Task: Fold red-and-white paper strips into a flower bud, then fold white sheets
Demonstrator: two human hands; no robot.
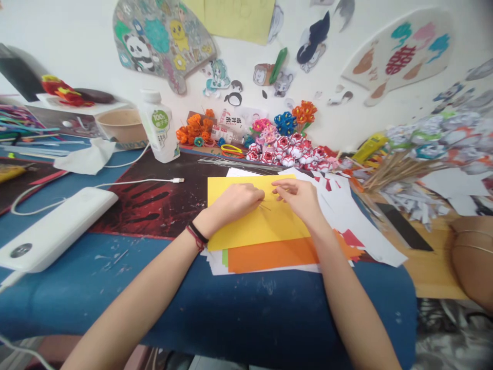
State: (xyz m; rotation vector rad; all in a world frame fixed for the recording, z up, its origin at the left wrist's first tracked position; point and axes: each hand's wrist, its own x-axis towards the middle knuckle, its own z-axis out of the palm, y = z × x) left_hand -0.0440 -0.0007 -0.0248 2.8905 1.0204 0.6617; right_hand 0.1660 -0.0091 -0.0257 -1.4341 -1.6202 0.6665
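My left hand (242,199) is closed over the yellow paper sheet (231,232), with a few thin wires (265,207) poking out from its fingers. Their other ends are hidden in the grip. To the right, my right hand (298,198) hovers over the same sheet, fingers curved and a little apart, with nothing visible in them. A gap separates the two hands. Beneath the yellow sheet lies an orange sheet (269,257), on top of white and green papers.
A white power bank (57,228) and a cable (142,181) lie left, near a white bottle (159,128). Thin wires (234,164) lie behind the papers. Handmade flowers (288,149) line the wall. Paper-topped sticks (393,164) and a black strip (404,226) are on the right.
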